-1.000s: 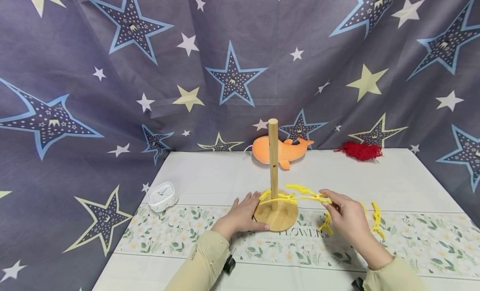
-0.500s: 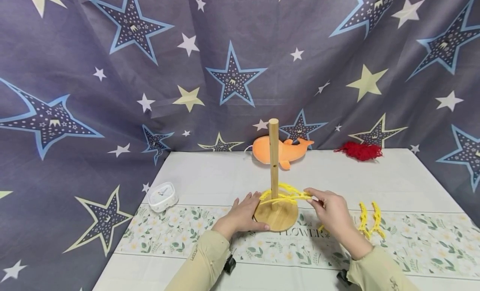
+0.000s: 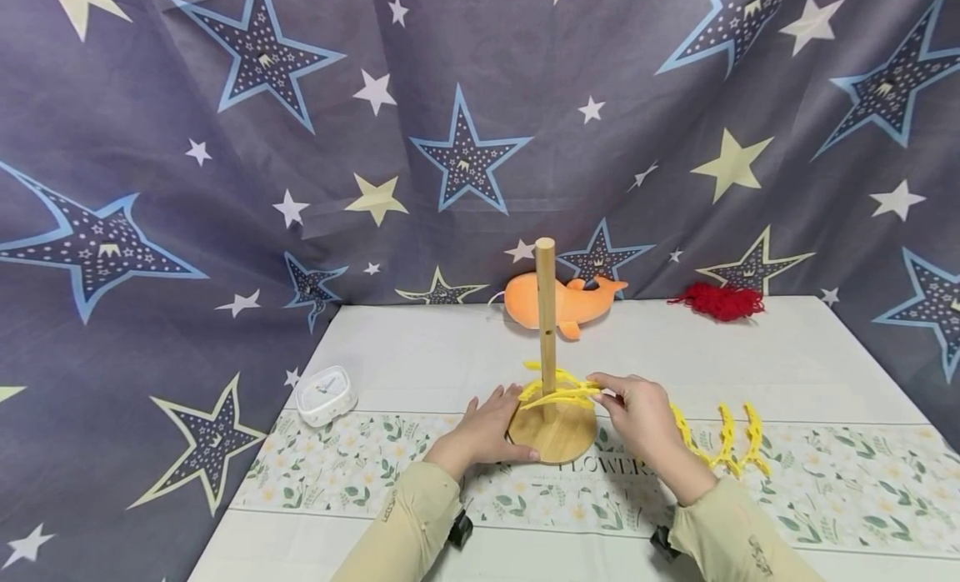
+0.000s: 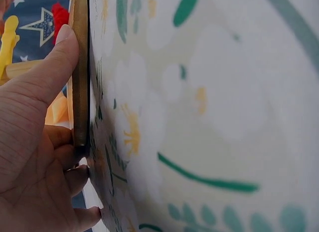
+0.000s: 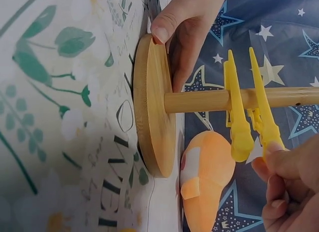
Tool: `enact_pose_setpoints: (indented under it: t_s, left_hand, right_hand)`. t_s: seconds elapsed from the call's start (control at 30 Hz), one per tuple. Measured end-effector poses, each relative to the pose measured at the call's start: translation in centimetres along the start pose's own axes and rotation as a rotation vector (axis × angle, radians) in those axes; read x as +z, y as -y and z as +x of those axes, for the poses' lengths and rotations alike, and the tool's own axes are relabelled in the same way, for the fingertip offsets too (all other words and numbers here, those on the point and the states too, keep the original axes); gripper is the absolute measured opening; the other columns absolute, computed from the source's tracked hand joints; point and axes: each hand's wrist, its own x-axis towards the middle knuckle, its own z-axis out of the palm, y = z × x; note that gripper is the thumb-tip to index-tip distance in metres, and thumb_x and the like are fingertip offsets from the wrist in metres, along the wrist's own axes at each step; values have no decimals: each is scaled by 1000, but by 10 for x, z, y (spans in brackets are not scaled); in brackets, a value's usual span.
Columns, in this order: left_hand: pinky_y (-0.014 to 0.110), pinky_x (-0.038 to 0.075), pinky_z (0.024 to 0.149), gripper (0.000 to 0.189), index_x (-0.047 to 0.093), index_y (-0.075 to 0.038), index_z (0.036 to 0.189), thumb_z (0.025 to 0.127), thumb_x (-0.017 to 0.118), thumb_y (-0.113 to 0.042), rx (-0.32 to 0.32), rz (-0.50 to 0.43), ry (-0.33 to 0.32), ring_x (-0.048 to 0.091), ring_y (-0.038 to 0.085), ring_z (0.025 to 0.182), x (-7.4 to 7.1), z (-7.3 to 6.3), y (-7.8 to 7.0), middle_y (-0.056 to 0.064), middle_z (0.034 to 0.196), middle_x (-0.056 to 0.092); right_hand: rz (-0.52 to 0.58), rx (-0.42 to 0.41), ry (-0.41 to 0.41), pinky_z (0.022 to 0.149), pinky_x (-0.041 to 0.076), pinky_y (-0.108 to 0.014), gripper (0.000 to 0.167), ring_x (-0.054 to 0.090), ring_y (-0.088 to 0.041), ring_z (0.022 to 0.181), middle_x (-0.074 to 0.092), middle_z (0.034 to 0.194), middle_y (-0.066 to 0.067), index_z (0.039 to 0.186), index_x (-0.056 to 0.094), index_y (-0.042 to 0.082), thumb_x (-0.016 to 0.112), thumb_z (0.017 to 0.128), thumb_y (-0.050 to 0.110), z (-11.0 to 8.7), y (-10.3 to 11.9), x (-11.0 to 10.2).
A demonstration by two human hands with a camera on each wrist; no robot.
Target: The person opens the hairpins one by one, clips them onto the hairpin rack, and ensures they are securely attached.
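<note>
Right fingers [image 3: 609,383] pinch a yellow pronged piece [image 5: 261,87], nine o'clock of them, astride the post [image 3: 547,307]; left fingers [image 3: 504,398] spread against the base [image 3: 555,444].

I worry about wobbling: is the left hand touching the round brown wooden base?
Touching. The left wrist view shows the left hand, its thumb laid on the round brown wooden base.

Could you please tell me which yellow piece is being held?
The upper yellow piece at the wooden post: the right hand pinches its end, unlike the lower piece and the three pieces on the table.
</note>
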Motion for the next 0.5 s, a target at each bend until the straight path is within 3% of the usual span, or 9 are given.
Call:
enact_pose_setpoints:
  t_s: [0.33,0.5]
  left_hand:
    - [56,10,117,107,22,-12,156,76,74,-61,-6,4,0,14,25,148,1,0,0,5,161,22]
    - [55,9,117,108,22,-11,156,77,73,-63,-9,4,6,13,25,148,0,0,0,6,161,20]
  right_hand:
    - [-10,-37,14,47,38,-24,27,42,-9,55,60,69,3,110,76,13,75,85,5,3,-1,6]
    - [-6,-17,69,49,39,-25,33,44,-10,58,59,71,2,116,73,13,74,84,3,3,0,4]
